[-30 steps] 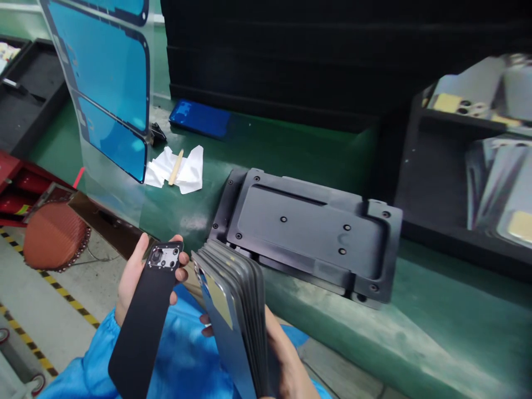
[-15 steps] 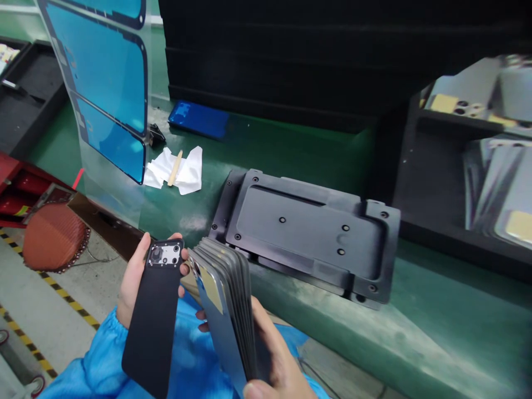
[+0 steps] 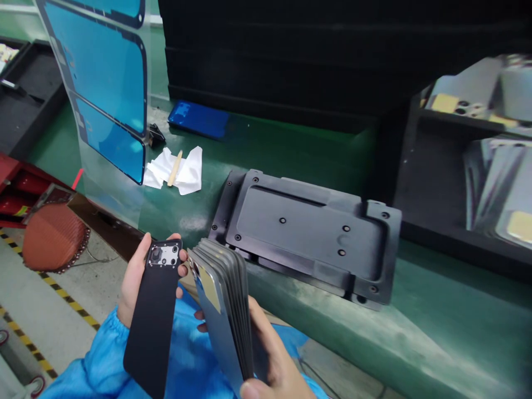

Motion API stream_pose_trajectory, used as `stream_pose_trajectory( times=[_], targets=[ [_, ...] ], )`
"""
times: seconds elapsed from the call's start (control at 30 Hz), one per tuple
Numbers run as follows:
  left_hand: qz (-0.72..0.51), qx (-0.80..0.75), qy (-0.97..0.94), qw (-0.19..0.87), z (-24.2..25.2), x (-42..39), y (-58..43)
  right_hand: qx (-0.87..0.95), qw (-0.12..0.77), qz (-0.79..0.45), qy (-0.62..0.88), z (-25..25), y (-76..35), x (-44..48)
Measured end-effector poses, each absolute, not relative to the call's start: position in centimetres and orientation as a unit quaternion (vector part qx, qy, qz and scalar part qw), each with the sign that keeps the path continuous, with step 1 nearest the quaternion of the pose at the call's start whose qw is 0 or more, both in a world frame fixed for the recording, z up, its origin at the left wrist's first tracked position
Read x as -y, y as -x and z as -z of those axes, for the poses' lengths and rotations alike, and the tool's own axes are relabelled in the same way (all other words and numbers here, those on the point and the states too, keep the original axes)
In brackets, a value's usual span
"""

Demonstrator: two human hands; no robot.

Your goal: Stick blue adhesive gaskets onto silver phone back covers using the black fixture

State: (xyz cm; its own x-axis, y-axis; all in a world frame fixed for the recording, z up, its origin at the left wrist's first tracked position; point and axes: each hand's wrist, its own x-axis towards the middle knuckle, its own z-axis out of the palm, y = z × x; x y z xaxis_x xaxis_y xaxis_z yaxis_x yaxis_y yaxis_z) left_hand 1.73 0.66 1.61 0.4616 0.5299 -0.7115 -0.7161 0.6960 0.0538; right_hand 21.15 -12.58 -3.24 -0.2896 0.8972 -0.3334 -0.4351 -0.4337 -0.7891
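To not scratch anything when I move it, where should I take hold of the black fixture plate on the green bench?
Probably by its two short ends, coming from above with both hands. The black fixture plate lies flat on the green bench, so fingers cannot easily get under its long sides, while the stepped right end seems to give a raised edge to hold.

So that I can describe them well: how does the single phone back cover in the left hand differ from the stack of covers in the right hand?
The single phone back cover in the left hand shows a black face with a silver camera plate; the stack of covers in the right hand shows a grey-blue face with a tan patch. One is single, the other several and fanned. Both are long, with rounded corners.
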Motion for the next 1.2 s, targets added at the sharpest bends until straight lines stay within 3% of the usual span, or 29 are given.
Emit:
stream_pose_trajectory(
  times=[1.2],
  targets=[
    [-0.299, -0.227, 0.071, 0.924, -0.2, 0.4, -0.3, 0.300, 0.473, -0.734, 0.384, 3.8, -20.4, 12.6]
  ],
)
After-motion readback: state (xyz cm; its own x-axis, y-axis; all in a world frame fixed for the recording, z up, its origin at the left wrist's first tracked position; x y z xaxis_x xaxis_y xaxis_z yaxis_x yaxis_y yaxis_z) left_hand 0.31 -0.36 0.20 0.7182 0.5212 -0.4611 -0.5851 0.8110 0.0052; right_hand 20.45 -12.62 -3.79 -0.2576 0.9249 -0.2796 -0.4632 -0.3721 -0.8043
